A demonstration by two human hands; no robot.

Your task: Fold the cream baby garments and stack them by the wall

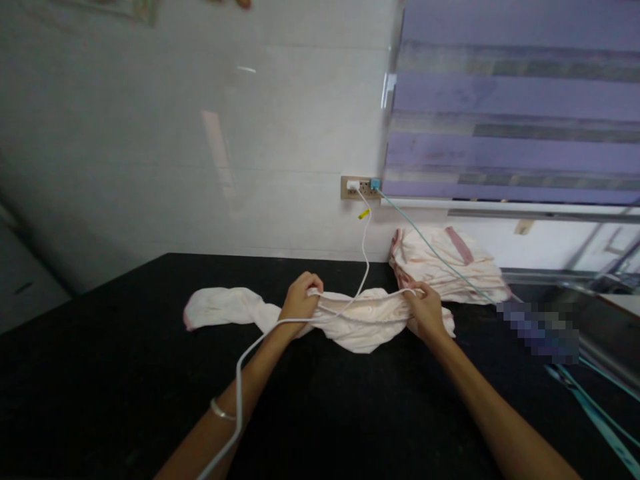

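Observation:
A pale pink cloth lies crumpled on the black countertop. My left hand grips its upper edge left of the middle. My right hand grips the same edge further right, so the edge stretches between both hands. A loose end of the cloth trails off to the left.
A stack of folded pink cloths sits behind my right hand against the wall. A white cable runs from the wall socket over the cloth and my left arm. A teal cable crosses the stack. A purple blind hangs at upper right.

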